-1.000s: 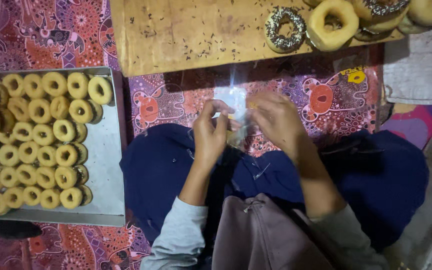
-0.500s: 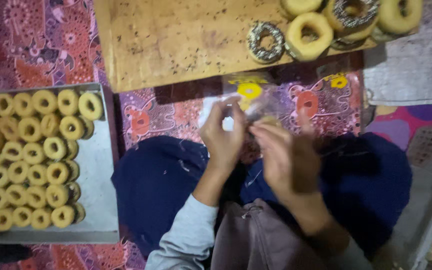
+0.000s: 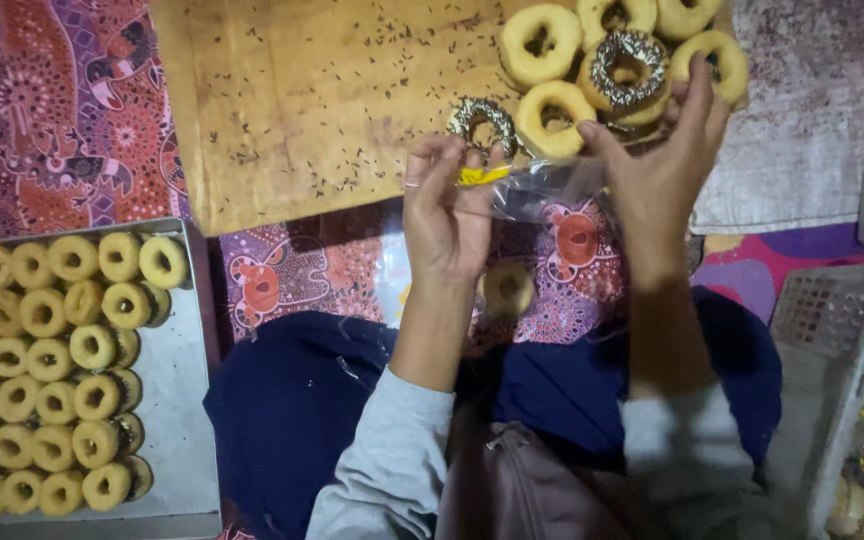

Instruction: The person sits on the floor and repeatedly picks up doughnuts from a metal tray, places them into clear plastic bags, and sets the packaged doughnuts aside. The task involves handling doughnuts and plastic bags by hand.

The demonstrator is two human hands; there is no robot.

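Note:
My left hand point(image 3: 444, 212) pinches one end of a clear plastic bag point(image 3: 537, 185) with a yellow strip, fingers closed on it. My right hand point(image 3: 660, 170) holds the bag's other end, stretched between both hands over the edge of a wooden board point(image 3: 302, 100). A plain doughnut point(image 3: 508, 290) shows below the bag, between my hands; whether it hangs inside the bag I cannot tell. Just beyond my fingers on the board lie a chocolate-sprinkled doughnut point(image 3: 482, 122) and a pile of plain and sprinkled doughnuts point(image 3: 612, 60).
A metal tray point(image 3: 177, 400) at the left holds several rows of plain doughnuts point(image 3: 47, 370). Sprinkles are scattered over the board. A patterned red mat point(image 3: 42, 110) covers the floor. White plastic baskets point(image 3: 852, 370) stand at the right. My dark blue lap point(image 3: 292, 410) fills the middle.
Both hands have risen from my lap toward the board's edge and moved apart, pulling the bag taut between them. The view has shifted toward the doughnut pile.

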